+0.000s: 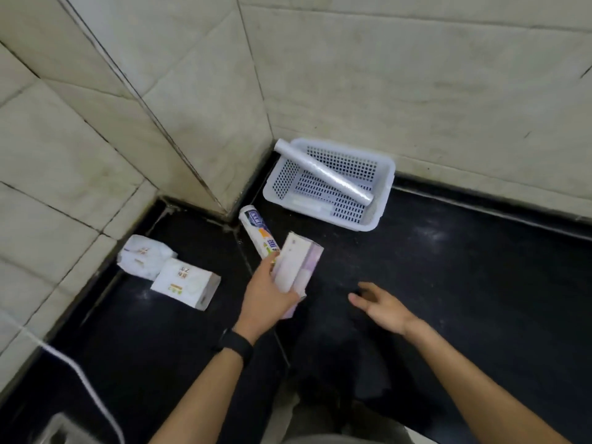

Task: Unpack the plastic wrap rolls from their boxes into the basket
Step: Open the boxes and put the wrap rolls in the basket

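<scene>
A white perforated basket (382, 190) stands on the dark floor in the wall corner, and one clear plastic wrap roll (323, 171) lies slanted across it, its far end over the rim. My left hand (266, 293) grips a pale white and pink box (299, 267) just above the floor. Beside that box lies a printed wrap roll (258, 230), touching my left fingertips. My right hand (381, 304) hovers to the right with fingers spread, holding nothing.
Two white tissue packs (184, 282) (144, 256) lie at the left by the tiled wall. A white cable (80, 373) runs along the lower left. Tiled walls close the corner behind the basket.
</scene>
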A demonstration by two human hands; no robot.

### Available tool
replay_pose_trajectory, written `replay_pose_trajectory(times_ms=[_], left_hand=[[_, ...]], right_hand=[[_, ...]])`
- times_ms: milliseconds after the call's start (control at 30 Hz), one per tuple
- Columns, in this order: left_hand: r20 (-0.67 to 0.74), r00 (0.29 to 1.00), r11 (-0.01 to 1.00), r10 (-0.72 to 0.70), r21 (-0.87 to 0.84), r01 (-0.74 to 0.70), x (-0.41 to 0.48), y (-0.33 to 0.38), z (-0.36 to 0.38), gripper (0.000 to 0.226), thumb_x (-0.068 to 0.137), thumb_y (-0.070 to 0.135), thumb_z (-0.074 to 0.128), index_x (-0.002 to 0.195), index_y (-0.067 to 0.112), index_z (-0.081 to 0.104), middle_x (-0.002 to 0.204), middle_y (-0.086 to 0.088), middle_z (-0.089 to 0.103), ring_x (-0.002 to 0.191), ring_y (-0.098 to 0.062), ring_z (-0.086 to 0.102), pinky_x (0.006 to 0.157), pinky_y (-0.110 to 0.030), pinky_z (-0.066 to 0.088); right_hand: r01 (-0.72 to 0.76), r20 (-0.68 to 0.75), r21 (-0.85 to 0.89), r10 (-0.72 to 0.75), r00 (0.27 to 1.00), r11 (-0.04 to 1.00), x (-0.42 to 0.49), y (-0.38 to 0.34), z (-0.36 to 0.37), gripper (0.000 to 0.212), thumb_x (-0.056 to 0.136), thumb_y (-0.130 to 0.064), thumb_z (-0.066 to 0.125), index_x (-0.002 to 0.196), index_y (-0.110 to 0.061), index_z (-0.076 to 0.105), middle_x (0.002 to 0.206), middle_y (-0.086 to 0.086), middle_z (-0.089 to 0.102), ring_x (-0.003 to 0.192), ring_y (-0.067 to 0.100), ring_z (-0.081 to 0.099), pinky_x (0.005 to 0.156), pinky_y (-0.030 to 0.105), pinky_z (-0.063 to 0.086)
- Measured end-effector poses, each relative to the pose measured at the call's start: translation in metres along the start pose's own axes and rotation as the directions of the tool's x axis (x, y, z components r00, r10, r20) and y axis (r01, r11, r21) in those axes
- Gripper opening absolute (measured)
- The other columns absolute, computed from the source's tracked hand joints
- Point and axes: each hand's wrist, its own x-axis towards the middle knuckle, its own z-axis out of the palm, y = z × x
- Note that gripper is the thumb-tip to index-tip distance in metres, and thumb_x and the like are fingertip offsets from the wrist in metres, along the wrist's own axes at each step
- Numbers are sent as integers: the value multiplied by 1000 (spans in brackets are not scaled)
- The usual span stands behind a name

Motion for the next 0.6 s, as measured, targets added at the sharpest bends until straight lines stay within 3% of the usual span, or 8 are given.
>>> replay_pose_trajectory(times_ms=[67, 133, 267, 400, 500, 600], left_hand=[[64, 992, 989, 107, 99, -113, -16, 8, 25, 79, 62, 31, 70, 137, 28, 46, 127, 14, 51, 120, -9, 49, 98, -28, 42], [128, 978, 966, 168, 178, -189, -28, 13, 46, 74, 65, 21, 69, 135, 28, 45, 128, 10, 51, 121, -11, 48, 102, -31, 42], [236, 922, 859, 306, 349, -374, -46, 18, 80, 78, 68, 14, 63, 141, 26, 40, 133, 3, 49, 118, -19, 48, 104, -34, 40], [256, 849, 717, 462, 455, -528, -57, 28, 102, 69, 74, 26, 64, 140, 24, 41, 132, 2, 52, 120, -17, 48, 105, -28, 36], [306, 803, 635, 512, 494, -594, -66, 32, 116, 69, 81, 42, 60, 144, 25, 39, 137, 5, 51, 126, -15, 45, 106, -32, 38], [337, 820, 681, 462, 458, -572, -69, 35, 120, 70, 82, 43, 61, 145, 27, 35, 139, 6, 48, 125, -14, 44, 103, -31, 40]], right_hand=[[43, 46, 300, -59, 997, 953, -23, -10, -8, 85, 72, -78, 65, 145, -42, 42, 137, -9, 60, 111, 9, 68, 86, 30, 53], [124, 16, 423, -145, 989, 898, -43, -11, -15, 88, 67, -78, 72, 144, -49, 40, 126, -14, 67, 105, 8, 71, 87, 34, 55], [245, -155, 404, -198, 968, 881, -77, 7, -23, 78, 70, -64, 80, 138, -50, 45, 111, -15, 73, 103, 7, 71, 94, 36, 53], [260, -250, 406, -167, 954, 876, -99, 29, -24, 58, 74, -46, 82, 126, -47, 56, 101, -9, 77, 95, 7, 71, 96, 40, 54], [282, -289, 381, -176, 941, 881, -111, 40, -25, 61, 70, -51, 82, 126, -49, 57, 105, -14, 76, 99, 1, 69, 91, 26, 50], [311, -362, 356, -177, 915, 881, -116, 49, -21, 60, 72, -53, 82, 128, -48, 60, 112, -20, 71, 103, -5, 66, 86, 15, 49]])
